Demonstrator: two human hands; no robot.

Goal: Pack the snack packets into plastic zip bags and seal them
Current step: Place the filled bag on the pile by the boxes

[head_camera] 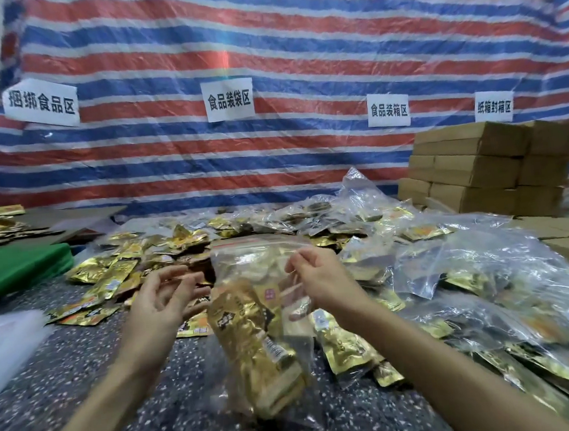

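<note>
You're holding the zip bag (246, 263) up at centre frame with your right hand (319, 274). Thumb and fingertips are pinching the plastic on the bag's right side, just below the red zip strip. The wrist is bending inward and the forearm is coming in from the lower right.

Your left hand (161, 301) is hovering just beside the bag's left edge, palm facing right toward it. Its fingers are spreading loosely, half curled, gripping nothing. The fingertips are blurring, so I can't tell whether they're touching the plastic. That forearm is coming in from the lower left.

The bag is hanging tilted, bottom end toward you, over the speckled surface (68, 389). I can't tell if the bottom is resting on it. Gold packets (253, 348) are sitting stacked in the bag's lower half. I can't tell whether the zip is closed.

Loose packets (109, 275) are lying scattered behind and left of your hands. Filled bags (487, 266) are piling up on the right. Boxes (478, 167) are stacked at the far right, near the striped tarp (261, 45). Four paper signs (229, 99) are hanging on the tarp. A green board (16, 269) is lying at the left.
</note>
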